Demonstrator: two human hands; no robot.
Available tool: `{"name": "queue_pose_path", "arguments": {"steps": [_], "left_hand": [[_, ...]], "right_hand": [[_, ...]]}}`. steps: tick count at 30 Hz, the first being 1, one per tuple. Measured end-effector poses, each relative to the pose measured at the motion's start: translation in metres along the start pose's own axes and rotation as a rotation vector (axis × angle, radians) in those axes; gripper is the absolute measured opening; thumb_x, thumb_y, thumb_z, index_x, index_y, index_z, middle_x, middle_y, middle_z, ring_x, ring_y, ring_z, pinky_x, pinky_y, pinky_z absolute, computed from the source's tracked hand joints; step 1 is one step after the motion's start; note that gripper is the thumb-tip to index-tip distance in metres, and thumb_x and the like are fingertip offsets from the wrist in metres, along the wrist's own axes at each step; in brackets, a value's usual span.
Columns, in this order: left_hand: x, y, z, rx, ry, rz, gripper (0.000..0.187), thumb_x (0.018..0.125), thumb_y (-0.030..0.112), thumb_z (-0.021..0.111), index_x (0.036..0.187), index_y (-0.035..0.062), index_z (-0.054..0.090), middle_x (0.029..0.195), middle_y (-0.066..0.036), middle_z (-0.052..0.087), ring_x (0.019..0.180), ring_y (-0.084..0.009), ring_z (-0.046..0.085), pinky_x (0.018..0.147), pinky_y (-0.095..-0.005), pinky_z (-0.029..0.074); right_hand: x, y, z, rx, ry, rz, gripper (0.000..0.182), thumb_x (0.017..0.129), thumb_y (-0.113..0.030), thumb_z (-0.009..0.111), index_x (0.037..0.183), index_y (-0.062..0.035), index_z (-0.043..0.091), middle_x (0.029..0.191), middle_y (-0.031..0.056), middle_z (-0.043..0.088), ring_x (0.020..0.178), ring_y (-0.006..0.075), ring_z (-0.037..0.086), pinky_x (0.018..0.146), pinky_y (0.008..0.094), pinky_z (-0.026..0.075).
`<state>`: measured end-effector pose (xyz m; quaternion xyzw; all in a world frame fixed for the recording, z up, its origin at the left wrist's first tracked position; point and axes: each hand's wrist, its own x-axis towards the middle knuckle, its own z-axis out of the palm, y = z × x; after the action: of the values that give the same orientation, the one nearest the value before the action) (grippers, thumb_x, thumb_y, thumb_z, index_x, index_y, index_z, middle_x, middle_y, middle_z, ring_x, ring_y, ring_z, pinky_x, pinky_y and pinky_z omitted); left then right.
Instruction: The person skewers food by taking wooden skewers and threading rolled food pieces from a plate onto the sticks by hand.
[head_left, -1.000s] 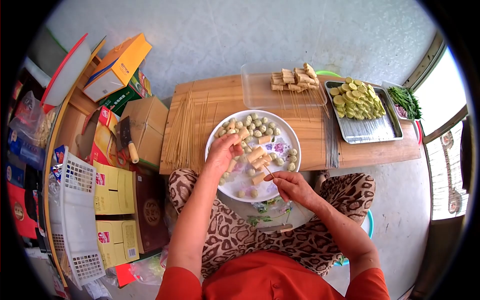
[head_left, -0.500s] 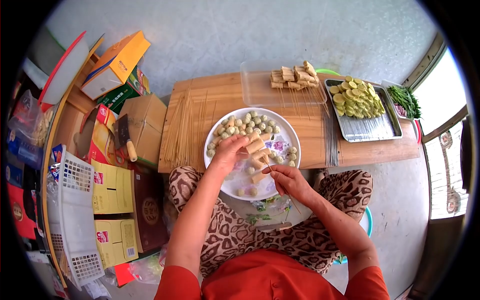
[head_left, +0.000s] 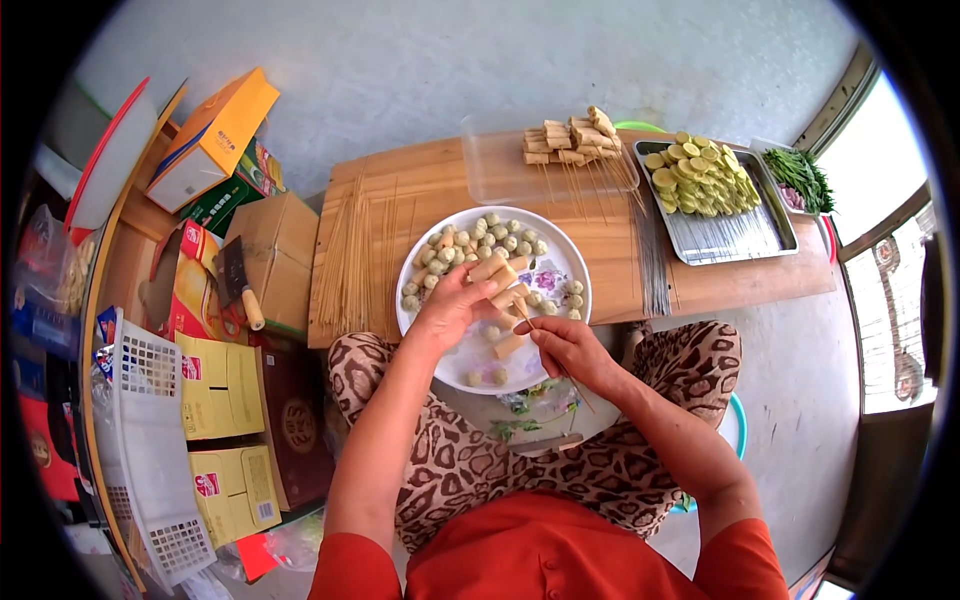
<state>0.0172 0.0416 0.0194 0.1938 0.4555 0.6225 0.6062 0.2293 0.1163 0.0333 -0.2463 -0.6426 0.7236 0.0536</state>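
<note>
In the head view, my left hand (head_left: 448, 308) is closed around some tan, tube-shaped roll pieces (head_left: 487, 268) over the upper left of a white plate (head_left: 452, 374) with a purple flower print. Between the thumb and fingers of my right hand (head_left: 572, 350) are thin wooden skewers (head_left: 521, 309), their upper ends right at the rolls beside my left fingers. Another roll piece (head_left: 508, 346) lies just below, close to my right fingertips. Pale green-flecked balls (head_left: 487, 232) crowd the plate's far side, with a few more near its front and right.
Loose skewers (head_left: 345, 255) lie on the wooden table (head_left: 430, 195)'s left. At the back, a clear tray (head_left: 490, 180) holds skewered rolls (head_left: 575, 140). A metal tray (head_left: 720, 248) bears green-edged slices (head_left: 700, 180), beside cut greens (head_left: 800, 180). A cleaver (head_left: 238, 280) rests among boxes. A knife (head_left: 548, 445) lies below the plate.
The whole view has shifted slightly, so the table and plate appear a little farther left. Both hands keep their holds on the rolls and skewers, with only small movements.
</note>
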Motion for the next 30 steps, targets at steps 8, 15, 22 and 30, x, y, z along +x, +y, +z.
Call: {"name": "queue_pose_path", "arguments": {"steps": [8, 15, 22, 30], "left_hand": [[0.008, -0.017, -0.001, -0.008, -0.041, -0.061, 0.058, 0.082, 0.014, 0.070, 0.132, 0.0081, 0.040, 0.104, -0.008, 0.062, 0.088, -0.0169, 0.063, 0.075, -0.0340, 0.056], [0.012, -0.024, 0.001, -0.138, -0.033, -0.008, 0.059, 0.083, 0.007, 0.067, 0.134, 0.0089, 0.039, 0.104, -0.009, 0.061, 0.083, -0.0174, 0.062, 0.075, -0.0326, 0.055], [0.015, -0.028, -0.002, -0.195, -0.016, 0.051, 0.057, 0.084, 0.004, 0.064, 0.135, 0.0103, 0.040, 0.109, -0.010, 0.061, 0.088, -0.0195, 0.061, 0.077, -0.0336, 0.053], [0.016, -0.029, -0.004, -0.200, 0.111, 0.067, 0.051, 0.086, 0.005, 0.060, 0.134, 0.0132, 0.044, 0.111, -0.007, 0.061, 0.090, -0.0168, 0.061, 0.078, -0.0327, 0.051]], "right_hand": [[0.005, 0.005, -0.002, 0.018, 0.036, -0.023, 0.028, 0.099, -0.019, 0.044, 0.117, -0.0028, 0.057, 0.056, -0.0030, 0.047, 0.049, 0.0049, 0.042, 0.047, 0.0206, 0.033], [0.007, 0.006, -0.001, 0.024, 0.034, 0.015, 0.027, 0.100, -0.020, 0.044, 0.118, -0.0053, 0.058, 0.055, -0.0032, 0.047, 0.048, 0.0042, 0.042, 0.045, 0.0201, 0.033], [0.009, 0.001, 0.001, 0.018, 0.031, 0.029, 0.028, 0.100, -0.021, 0.043, 0.120, -0.0056, 0.057, 0.054, -0.0035, 0.046, 0.047, 0.0036, 0.041, 0.044, 0.0197, 0.032], [0.012, 0.002, 0.002, -0.002, 0.020, 0.004, 0.028, 0.100, -0.022, 0.043, 0.120, -0.0066, 0.057, 0.054, -0.0036, 0.046, 0.047, 0.0037, 0.040, 0.044, 0.0199, 0.032]]}}
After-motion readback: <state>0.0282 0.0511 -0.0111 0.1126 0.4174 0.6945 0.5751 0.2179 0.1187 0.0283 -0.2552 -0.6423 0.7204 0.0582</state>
